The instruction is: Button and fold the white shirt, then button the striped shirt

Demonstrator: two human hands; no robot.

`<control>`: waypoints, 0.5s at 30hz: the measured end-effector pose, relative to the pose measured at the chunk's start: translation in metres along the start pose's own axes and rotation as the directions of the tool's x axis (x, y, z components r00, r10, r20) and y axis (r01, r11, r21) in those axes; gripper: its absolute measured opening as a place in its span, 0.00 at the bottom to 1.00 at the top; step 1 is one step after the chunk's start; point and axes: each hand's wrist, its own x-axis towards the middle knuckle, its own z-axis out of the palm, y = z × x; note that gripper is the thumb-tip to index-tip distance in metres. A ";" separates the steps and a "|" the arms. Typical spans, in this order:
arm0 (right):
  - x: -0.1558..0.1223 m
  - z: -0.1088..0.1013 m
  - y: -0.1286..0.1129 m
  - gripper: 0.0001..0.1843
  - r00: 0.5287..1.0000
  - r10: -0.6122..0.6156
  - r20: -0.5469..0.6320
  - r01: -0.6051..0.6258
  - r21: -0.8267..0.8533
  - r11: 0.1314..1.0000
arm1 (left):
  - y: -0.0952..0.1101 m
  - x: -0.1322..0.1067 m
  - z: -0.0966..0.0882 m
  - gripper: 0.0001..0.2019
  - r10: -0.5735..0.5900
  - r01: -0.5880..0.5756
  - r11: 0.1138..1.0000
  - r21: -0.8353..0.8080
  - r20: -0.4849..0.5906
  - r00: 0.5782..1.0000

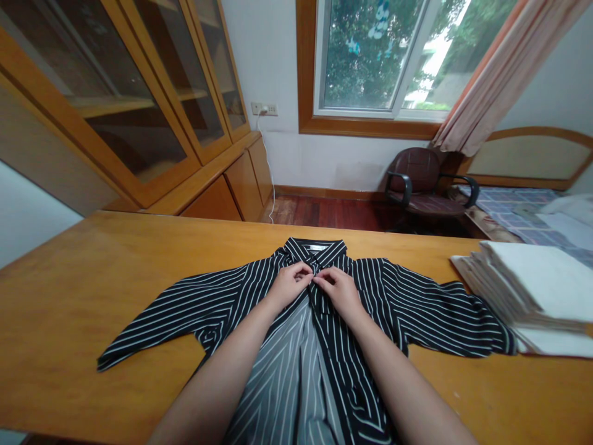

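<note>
A black shirt with white stripes lies face up on the wooden table, its collar toward the far edge and both sleeves spread to the sides. Below the chest its front hangs apart, showing the greyer inside of the back. Just under the collar, my left hand pinches one front edge of the shirt. My right hand pinches the other edge close beside it, the fingertips of both hands nearly meeting. Any button between the fingers is too small or hidden to make out.
A stack of folded white cloth or paper sits on the table's right side, touching the right sleeve's end. Past the table are a glass-door cabinet, an office chair and a bed. A white cord hangs from a wall socket.
</note>
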 end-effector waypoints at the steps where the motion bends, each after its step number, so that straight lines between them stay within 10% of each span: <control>1: 0.000 0.000 0.000 0.07 1.000 -0.002 0.000 0.002 -0.001 1.000 | 0.000 0.000 0.000 0.05 -0.005 0.005 1.000 0.000 0.002 1.000; 15: 0.000 -0.002 0.003 0.06 1.000 -0.019 0.014 0.018 0.018 1.000 | -0.008 0.002 -0.002 0.07 -0.061 0.061 0.997 -0.044 -0.002 0.998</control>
